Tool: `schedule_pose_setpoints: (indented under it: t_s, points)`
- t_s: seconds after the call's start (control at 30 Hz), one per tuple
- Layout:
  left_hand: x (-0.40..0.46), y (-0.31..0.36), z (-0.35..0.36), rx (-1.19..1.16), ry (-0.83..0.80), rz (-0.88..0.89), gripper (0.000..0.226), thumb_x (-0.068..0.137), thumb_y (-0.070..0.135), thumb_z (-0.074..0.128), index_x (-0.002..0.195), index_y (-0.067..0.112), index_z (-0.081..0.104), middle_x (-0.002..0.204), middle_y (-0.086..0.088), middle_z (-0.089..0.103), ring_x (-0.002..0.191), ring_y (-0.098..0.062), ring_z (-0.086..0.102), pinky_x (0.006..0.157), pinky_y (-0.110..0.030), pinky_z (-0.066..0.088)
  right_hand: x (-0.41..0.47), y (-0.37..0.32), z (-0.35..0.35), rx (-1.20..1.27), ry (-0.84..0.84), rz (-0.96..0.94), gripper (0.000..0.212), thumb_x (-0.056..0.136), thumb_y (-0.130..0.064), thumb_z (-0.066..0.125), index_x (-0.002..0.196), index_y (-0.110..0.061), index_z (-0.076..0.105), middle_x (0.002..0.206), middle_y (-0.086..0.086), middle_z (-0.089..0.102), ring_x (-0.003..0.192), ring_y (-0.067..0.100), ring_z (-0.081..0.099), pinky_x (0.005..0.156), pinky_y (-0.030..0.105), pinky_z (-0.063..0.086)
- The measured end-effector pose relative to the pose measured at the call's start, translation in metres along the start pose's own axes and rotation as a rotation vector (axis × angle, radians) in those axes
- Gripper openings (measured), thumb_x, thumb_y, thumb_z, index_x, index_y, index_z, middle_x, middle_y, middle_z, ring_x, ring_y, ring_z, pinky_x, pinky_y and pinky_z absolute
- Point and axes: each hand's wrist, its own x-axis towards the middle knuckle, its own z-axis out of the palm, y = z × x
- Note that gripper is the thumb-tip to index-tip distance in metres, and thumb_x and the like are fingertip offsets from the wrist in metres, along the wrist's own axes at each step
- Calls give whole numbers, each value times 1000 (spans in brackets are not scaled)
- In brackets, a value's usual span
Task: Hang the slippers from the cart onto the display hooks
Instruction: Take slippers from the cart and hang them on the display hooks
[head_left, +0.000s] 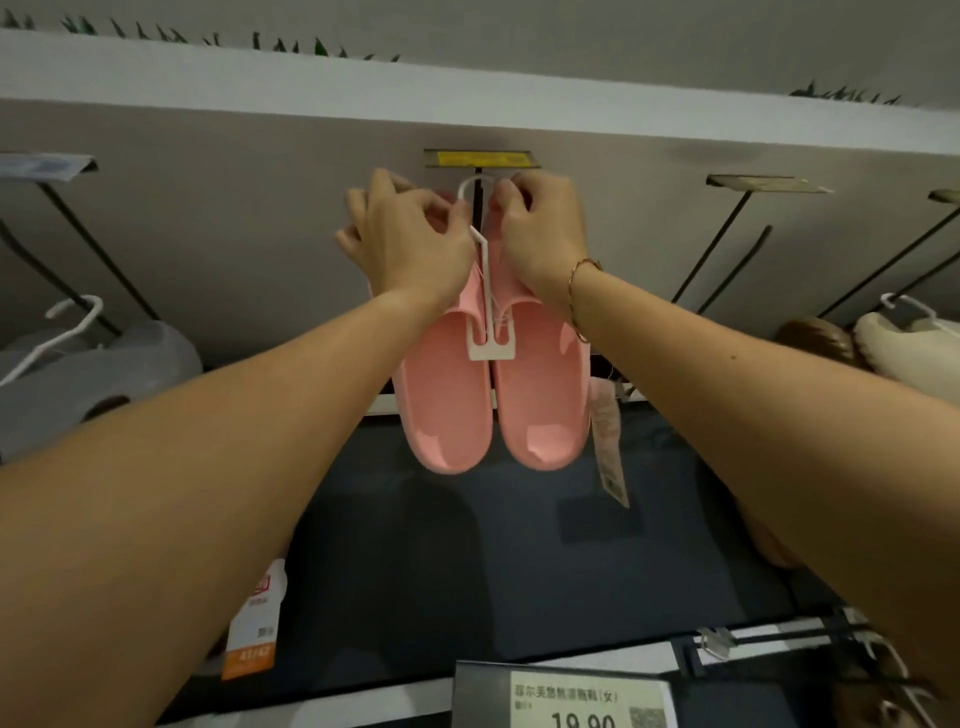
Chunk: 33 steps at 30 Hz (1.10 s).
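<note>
**Hanger at the hook: slip risk**

While both hands work at the top of the hanger, the pink slippers hang below it, clipped side by side, soles facing the camera, just under the centre hook on the display wall.

Left hand: grip curled, pinching near the hanger's neck. Right hand: grip curled round the slipper tops beside the neck. Can't tell whether the hanger's loop is over the hook yet; the fingers hide the contact.

Risks, as I judge them:
- Let go before the loop seats and the pair drops to the shelf below.
- Loop caught only on the hook tip slides off.
- The dangling tag could snag a neighbour.

Writing: price card reads "19.90" with Chinese text ending "(女)"; orange label reads "41/42". Yellow hook label is too blurred to read.
</note>
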Motion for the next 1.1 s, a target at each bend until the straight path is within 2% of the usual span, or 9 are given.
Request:
schedule_pose_setpoints:
  t_s: [0.13, 0.27, 0.5, 0.57, 0.63, 0.73, 0.9, 1.0, 1.1]
  points:
    - [6, -1, 1, 49, -37, -28, 21, 93, 42, 62, 76, 29, 62, 108, 10, 45, 121, -18, 40, 92, -30, 20, 9, -2, 4, -60, -85, 57, 31, 92, -23, 47, 76, -5, 66, 65, 6, 62, 74, 38, 63, 79, 46, 55]
    - [15, 1, 5, 162, -179, -111, 25, 91, 42, 61, 86, 22, 75, 112, -2, 60, 122, -26, 37, 89, -35, 24, 12, 1, 4, -86, -176, 149, 29, 90, -24, 54, 69, -6, 63, 64, 9, 61, 73, 36, 66, 70, 42, 55]
    - [-60, -50, 31, 369, -415, -71, 21, 91, 34, 54, 85, 24, 72, 113, -5, 62, 120, -27, 43, 97, -44, 29, -60, 54, 26, -269, -312, 189, 26, 94, -24, 51, 72, -11, 58, 84, 17, 67, 79, 37, 62, 67, 39, 48]
    - [-91, -71, 41, 371, -481, -93, 18, 88, 36, 54, 93, 26, 68, 118, -2, 62, 121, -26, 46, 99, -43, 31, -89, 79, 36, -338, -308, 115, 22, 93, -23, 49, 80, -9, 62, 89, 15, 66, 84, 33, 60, 70, 39, 45]
    - [-119, -93, 47, 381, -595, -63, 36, 90, 41, 53, 123, 26, 60, 135, -3, 54, 130, -25, 43, 106, -43, 30, -121, 100, 40, -379, -357, 16, 22, 94, -23, 48, 103, -10, 63, 110, 10, 61, 103, 26, 54, 91, 38, 43]
    - [-162, -123, 47, 380, -782, -49, 59, 101, 44, 41, 155, 23, 30, 162, -5, 27, 150, -23, 22, 120, -45, 21, -170, 128, 41, -417, -610, 15, 51, 99, -33, 43, 145, -13, 40, 152, 7, 36, 142, 24, 30, 121, 37, 21]
    - [-216, -161, 37, 403, -1045, -145, 69, 104, 47, 35, 161, 28, 3, 169, 0, 1, 154, -23, 14, 121, -45, 22, -215, 157, 40, -509, -925, 46, 62, 104, -42, 36, 157, -14, 21, 167, 5, 6, 153, 22, -1, 124, 35, 1]
    - [-221, -165, 22, 385, -1074, -195, 71, 101, 45, 43, 160, 31, 8, 167, 1, 15, 148, -27, 29, 116, -46, 29, -216, 152, 35, -528, -973, 13, 61, 103, -39, 40, 156, -13, 25, 166, 6, 8, 153, 23, 1, 123, 35, 4]
    - [-214, -156, 8, 395, -1083, -235, 57, 98, 45, 46, 151, 30, 33, 151, -6, 47, 134, -33, 47, 107, -46, 38, -206, 139, 29, -511, -986, 67, 57, 99, -36, 49, 149, -12, 38, 158, 9, 30, 147, 30, 25, 119, 43, 26]
